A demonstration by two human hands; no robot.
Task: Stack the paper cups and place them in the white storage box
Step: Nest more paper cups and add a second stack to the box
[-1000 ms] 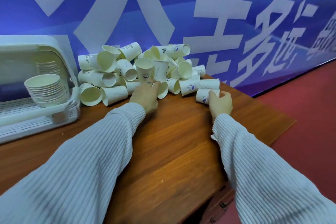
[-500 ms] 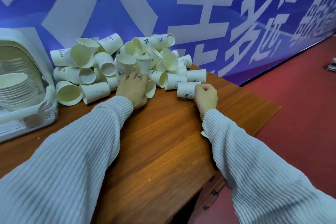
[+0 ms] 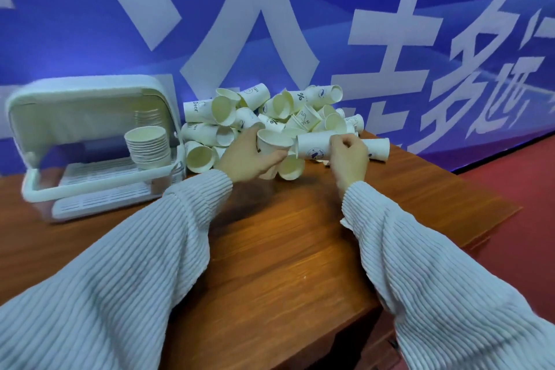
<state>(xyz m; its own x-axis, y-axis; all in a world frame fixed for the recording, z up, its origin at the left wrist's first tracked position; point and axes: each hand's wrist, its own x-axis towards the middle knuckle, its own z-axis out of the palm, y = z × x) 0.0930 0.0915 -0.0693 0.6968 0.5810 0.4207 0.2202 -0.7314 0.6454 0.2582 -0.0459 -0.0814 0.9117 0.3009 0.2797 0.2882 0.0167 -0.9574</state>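
Setting: brown wood-grain table top (image 3: 270, 249) in front of a blue banner wall with large pale characters (image 3: 390, 39); red floor to the right.
Left hand (image 3: 249, 156): fingers curled around an upright white paper cup (image 3: 274, 144), mouth up and tilted slightly toward the right hand.
Right hand (image 3: 348, 156): fingers closed around a white printed paper cup held sideways (image 3: 312, 149); rim faces left toward the upright cup, long axis about level, running left to right.
Gap: the two held cups sit just beside each other; whether the rims touch cannot be told.
Loose supply: heap of white paper cups (image 3: 270, 117) behind both hands, lying at mixed angles, mouths pointing many ways.
Destination: white plastic storage box with raised lid (image 3: 90, 141) at the left of the table, well apart from the hands; a nested stack of cups (image 3: 148, 146) stands upright inside, mouths up.
Step in hand: judged to be nesting one cup into the other.
Risk 1: the axes are roughly at right angles; pushing together without first aligning them is likely to crush a thin rim.
Risk 2: both hands work against the heap; a knock can roll cups off the right table edge.
Risk 3: a tight squeeze can flatten a cup's mouth and jam the nesting.
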